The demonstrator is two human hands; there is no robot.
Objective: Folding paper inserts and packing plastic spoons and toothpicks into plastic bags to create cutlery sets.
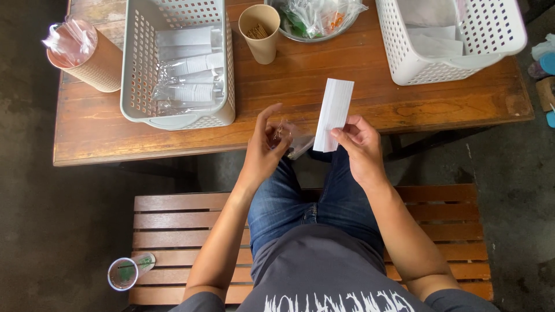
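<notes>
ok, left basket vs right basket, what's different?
The left basket is grey, and it holds clear-wrapped white packets. The right basket is white, cut off by the frame's top edge, and it holds loose white sheets. Both are perforated plastic on the wooden table.

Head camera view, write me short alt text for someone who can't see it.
Seen from above, a seated person's right hand holds a folded white napkin upright while the left hand pinches a small clear plastic bag. Ahead on the wooden table sit two white baskets and a paper cup.
</notes>
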